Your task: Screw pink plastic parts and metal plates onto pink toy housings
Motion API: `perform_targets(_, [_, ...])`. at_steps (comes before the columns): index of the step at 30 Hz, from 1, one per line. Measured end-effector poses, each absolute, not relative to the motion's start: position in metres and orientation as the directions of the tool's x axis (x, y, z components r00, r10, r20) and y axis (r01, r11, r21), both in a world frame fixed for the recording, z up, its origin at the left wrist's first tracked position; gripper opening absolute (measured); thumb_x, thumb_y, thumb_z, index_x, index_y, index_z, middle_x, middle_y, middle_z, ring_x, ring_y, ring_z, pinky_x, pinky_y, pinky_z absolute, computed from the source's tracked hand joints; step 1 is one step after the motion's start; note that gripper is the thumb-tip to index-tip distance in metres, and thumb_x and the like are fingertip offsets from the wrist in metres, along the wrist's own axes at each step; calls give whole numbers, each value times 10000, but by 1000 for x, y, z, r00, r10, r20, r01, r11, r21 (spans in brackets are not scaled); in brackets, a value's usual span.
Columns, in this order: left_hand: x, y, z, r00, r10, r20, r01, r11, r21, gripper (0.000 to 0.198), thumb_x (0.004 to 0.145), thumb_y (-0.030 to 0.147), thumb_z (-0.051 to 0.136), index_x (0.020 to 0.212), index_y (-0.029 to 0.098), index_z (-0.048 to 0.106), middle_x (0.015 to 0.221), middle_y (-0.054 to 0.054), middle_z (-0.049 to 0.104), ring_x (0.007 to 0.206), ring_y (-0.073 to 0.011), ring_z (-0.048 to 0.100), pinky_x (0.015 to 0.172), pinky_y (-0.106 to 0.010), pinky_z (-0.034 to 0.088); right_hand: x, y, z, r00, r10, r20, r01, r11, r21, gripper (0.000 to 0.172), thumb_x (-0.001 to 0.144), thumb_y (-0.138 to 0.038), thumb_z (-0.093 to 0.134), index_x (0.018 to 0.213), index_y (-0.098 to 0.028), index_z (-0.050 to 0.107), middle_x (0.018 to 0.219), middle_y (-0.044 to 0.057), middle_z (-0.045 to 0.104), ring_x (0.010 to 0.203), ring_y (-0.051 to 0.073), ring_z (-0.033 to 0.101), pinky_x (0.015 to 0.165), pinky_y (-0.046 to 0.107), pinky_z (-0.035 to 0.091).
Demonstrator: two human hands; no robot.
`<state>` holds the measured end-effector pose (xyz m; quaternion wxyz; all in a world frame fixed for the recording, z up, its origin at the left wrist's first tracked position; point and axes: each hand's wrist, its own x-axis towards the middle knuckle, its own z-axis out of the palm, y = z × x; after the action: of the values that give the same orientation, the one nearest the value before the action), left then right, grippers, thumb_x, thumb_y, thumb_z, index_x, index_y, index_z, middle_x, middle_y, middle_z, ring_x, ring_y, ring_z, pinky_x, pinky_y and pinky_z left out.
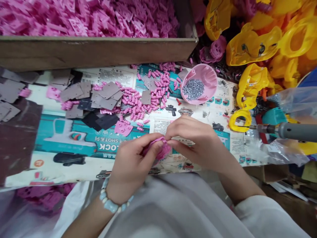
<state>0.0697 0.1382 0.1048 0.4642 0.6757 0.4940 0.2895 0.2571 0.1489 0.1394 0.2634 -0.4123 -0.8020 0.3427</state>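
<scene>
My left hand and my right hand pinch a small pink plastic part between their fingertips, low in the middle of the view. Its shape is partly hidden by my fingers. Just above my hands, loose pink rollers lie in a heap beside grey rubber pads and a few black pads. A pink plastic bowl holds a pile of small screws. Printed advertising sheets cover the work surface under all of these.
A wooden crate full of pink plastic pieces stands at the far side. Yellow plastic shells are heaped at the upper right. A grey electric screwdriver lies at the right, pointing toward my hands, next to a clear plastic bag.
</scene>
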Motion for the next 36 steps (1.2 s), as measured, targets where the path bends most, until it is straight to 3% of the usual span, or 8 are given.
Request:
perform_targets(5, [73,137,114,392,919,34,465,-230,855,148,876,185,572,892,147,714,653,52,661,515,-39,566,470,-127,377,253,151,139,-508,849,143,535,442,-720,92,886,-94,538,826,-70,603,838,53,600,842,129,524,761,274,419])
perform_targets(10, [73,139,116,381,924,40,504,-244,829,147,880,200,573,876,150,711,587,69,625,426,-28,483,407,-150,313,258,151,149,-509,850,137,498,420,-758,59,850,-57,568,834,-71,623,830,40,599,828,115,526,756,264,433])
perform_targets(15, [72,140,116,411,910,55,492,-272,827,151,885,179,553,875,157,702,566,69,609,479,-36,527,417,-144,318,259,150,144,-533,838,116,480,413,-774,100,852,-39,546,864,-105,619,843,33,611,836,116,531,761,256,436])
perform_targets(21, [72,138,117,405,909,98,520,-317,793,169,884,214,567,904,126,710,604,44,635,421,-45,480,418,-172,332,255,146,138,-464,877,128,532,391,-751,53,831,-63,582,852,-106,559,842,5,590,826,87,525,765,225,430])
perform_targets(26, [68,141,115,431,900,69,467,-287,836,140,893,202,556,857,176,689,661,70,659,548,-36,587,515,-116,405,264,145,138,-416,903,105,508,326,-797,155,858,-155,620,990,-112,550,954,17,595,894,78,550,807,196,449])
perform_targets(29, [64,143,112,403,914,36,457,-236,857,124,889,231,575,840,193,682,646,84,643,473,-20,512,498,-104,400,276,147,125,-285,944,168,669,321,-671,183,876,-202,602,1024,-100,566,1007,59,601,978,139,564,866,261,457])
perform_targets(32, [63,145,107,361,932,-27,447,-148,882,133,881,264,585,835,190,686,652,74,644,484,-28,512,477,-103,402,282,147,106,-338,924,181,817,383,-432,142,858,-157,573,976,-86,607,1012,98,606,990,215,557,850,341,464])
perform_targets(36, [70,144,100,270,957,-102,376,-7,926,164,875,271,581,893,177,715,766,38,701,627,-55,627,567,-87,475,274,142,100,-290,919,267,811,385,-441,85,842,-89,558,903,-96,616,908,83,616,888,180,573,784,306,488])
